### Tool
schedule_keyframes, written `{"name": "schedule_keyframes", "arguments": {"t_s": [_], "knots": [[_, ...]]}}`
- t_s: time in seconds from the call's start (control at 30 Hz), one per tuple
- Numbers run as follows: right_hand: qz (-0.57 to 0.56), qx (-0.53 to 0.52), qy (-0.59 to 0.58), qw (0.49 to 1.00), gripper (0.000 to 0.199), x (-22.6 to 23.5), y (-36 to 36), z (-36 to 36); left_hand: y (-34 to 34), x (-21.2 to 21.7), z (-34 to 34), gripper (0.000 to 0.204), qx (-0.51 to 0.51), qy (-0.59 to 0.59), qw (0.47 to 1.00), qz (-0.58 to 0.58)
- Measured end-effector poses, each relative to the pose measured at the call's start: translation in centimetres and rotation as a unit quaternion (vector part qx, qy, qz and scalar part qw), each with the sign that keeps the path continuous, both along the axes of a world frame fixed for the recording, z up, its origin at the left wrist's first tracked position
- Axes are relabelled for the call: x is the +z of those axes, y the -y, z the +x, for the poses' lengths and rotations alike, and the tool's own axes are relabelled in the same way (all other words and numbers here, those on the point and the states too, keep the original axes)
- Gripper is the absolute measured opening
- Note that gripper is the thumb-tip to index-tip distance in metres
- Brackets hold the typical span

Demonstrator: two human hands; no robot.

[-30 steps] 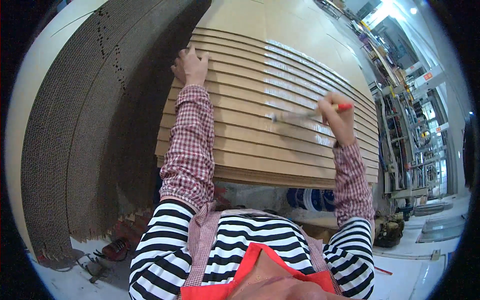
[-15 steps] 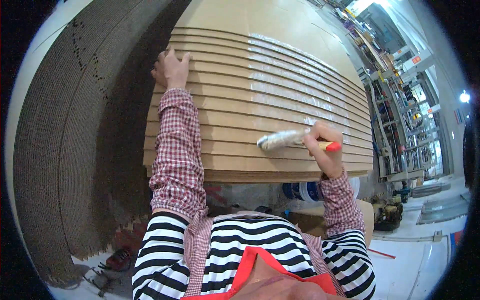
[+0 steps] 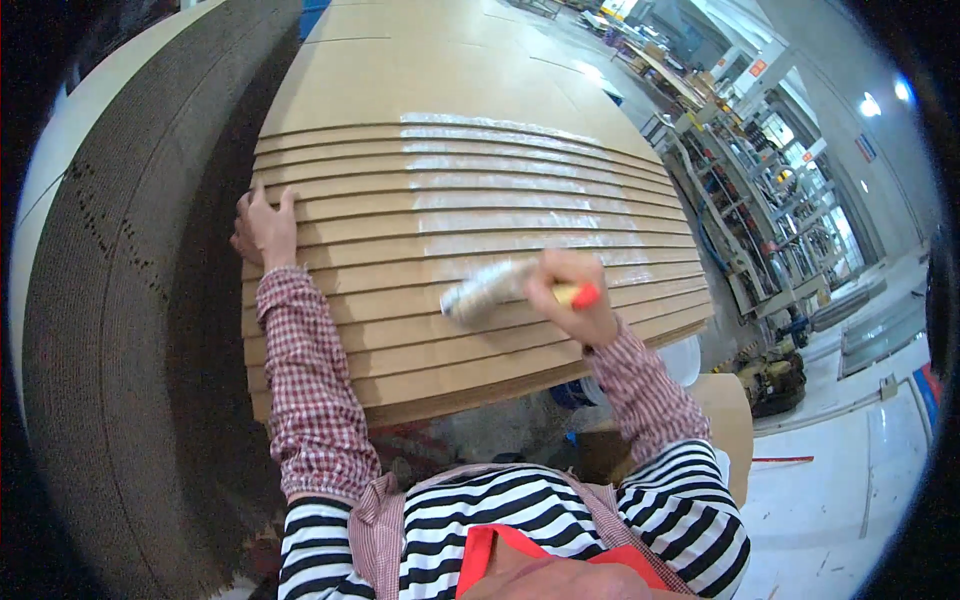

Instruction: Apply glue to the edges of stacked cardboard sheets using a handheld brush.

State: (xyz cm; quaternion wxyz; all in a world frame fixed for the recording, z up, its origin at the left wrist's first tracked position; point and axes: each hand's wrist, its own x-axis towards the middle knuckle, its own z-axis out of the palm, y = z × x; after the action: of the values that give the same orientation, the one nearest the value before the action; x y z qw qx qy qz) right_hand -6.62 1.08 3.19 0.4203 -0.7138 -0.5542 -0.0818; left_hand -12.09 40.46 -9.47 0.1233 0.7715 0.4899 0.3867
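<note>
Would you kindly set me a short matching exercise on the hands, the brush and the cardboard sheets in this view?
Things:
1. left hand
2. right hand
3. brush
4. fanned cardboard sheets

States:
A. bristles on a sheet edge
B. flat on the stack's left edge
C. shiny wet stripe down the stepped edges
D. gripping a red handle

Pairs: 1-B, 2-D, 3-A, 4-C

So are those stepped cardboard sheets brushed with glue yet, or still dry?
Partly brushed. The cardboard sheets show shiny wet streaks on the upper steps; the steps below the brush in the right hand look dry and matte.
</note>
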Motion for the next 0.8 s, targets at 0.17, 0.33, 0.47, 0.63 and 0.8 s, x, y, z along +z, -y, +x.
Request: {"name": "schedule_keyframes", "arguments": {"t_s": [0.17,0.33,0.47,0.63,0.8], "knots": [[-0.014,-0.070,-0.232,0.970,0.021,3.1,-0.8,5.6,0.0,-0.1,-1.6,0.055,0.003,-0.024,0.999,-0.041],[0.136,-0.103,-0.205,0.964,0.013,2.9,-4.7,20.4,0.4,-1.7,1.3,0.059,-0.066,0.016,0.997,-0.033],[0.019,-0.165,-0.244,0.956,0.015,0.4,0.9,19.6,-0.5,-2.5,0.8,0.062,0.018,0.005,0.999,0.026],[-0.006,-0.142,-0.285,0.948,0.015,0.4,12.0,8.5,-1.8,-0.5,-1.1,0.062,-0.066,0.005,0.998,-0.009],[-0.064,-0.162,-0.220,0.960,0.022,4.1,11.6,11.6,2.1,2.1,-1.0,0.057,-0.105,0.014,0.993,-0.046]]}}
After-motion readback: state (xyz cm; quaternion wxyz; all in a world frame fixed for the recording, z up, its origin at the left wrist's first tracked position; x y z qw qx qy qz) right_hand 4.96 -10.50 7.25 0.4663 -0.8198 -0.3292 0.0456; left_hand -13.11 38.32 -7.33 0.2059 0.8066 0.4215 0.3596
